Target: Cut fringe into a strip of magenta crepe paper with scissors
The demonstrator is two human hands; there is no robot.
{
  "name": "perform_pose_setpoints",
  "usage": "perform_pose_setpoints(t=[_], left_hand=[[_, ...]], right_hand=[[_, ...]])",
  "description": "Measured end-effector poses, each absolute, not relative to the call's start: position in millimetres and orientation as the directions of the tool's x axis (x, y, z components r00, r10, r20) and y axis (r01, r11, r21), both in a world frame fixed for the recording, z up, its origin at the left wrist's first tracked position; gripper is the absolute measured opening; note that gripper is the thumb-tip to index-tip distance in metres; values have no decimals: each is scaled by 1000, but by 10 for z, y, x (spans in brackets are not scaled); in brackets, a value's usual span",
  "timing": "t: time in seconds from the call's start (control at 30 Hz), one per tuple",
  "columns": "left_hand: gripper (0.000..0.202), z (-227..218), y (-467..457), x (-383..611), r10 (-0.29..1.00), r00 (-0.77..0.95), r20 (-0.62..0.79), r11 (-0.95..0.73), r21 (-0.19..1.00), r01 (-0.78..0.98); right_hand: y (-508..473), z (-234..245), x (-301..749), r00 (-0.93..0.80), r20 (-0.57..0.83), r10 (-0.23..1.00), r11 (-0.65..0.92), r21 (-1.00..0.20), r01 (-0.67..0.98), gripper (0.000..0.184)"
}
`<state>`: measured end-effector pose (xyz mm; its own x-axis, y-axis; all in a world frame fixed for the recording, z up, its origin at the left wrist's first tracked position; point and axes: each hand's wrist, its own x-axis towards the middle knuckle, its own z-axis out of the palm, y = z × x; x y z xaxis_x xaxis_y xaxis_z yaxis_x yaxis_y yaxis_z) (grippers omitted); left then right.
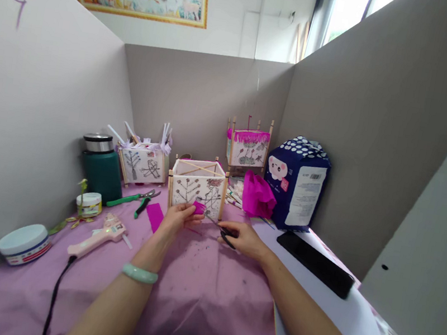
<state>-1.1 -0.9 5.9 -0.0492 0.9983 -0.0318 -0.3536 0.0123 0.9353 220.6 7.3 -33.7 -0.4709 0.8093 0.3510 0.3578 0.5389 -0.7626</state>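
Note:
My left hand (176,219) pinches a small scrap of magenta crepe paper (199,207) between its fingers. My right hand (243,238) grips black-handled scissors (226,237), their thin blades reaching left towards that scrap. Just behind both hands stands a square paper lantern (198,187) with a wooden stick frame and ink-drawn trees on its white panels. A strip of magenta paper (155,217) lies on the pink cloth (203,294) left of my left hand.
Left of the hands are a pink glue gun (100,237) with a black cord, green-handled pliers (133,198), a teal flask (100,175) and white jars (23,244). At the back are another lantern (247,148), crumpled magenta paper (259,194) and a navy package (295,182). Grey partitions enclose the desk.

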Motion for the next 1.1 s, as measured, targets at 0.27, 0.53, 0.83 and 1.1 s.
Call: perform_pose_setpoints(t=[0.27, 0.53, 0.83, 1.1], left_hand=[[10, 36, -14, -5, 999, 10, -33, 34, 942, -335], [11, 62, -34, 15, 999, 1, -45, 43, 944, -328], [11, 40, -11, 9, 999, 5, -40, 40, 947, -320], [7, 36, -17, 1, 999, 20, -34, 38, 949, -312]], right_hand=[[40, -310, 2185, -460, 365, 809, 547, -754, 364, 47], [60, -345, 2180, -458, 379, 804, 560, -742, 369, 46], [107, -408, 2196, -461, 378, 803, 560, -742, 369, 46], [187, -484, 2207, -458, 413, 787, 587, -728, 353, 44]])
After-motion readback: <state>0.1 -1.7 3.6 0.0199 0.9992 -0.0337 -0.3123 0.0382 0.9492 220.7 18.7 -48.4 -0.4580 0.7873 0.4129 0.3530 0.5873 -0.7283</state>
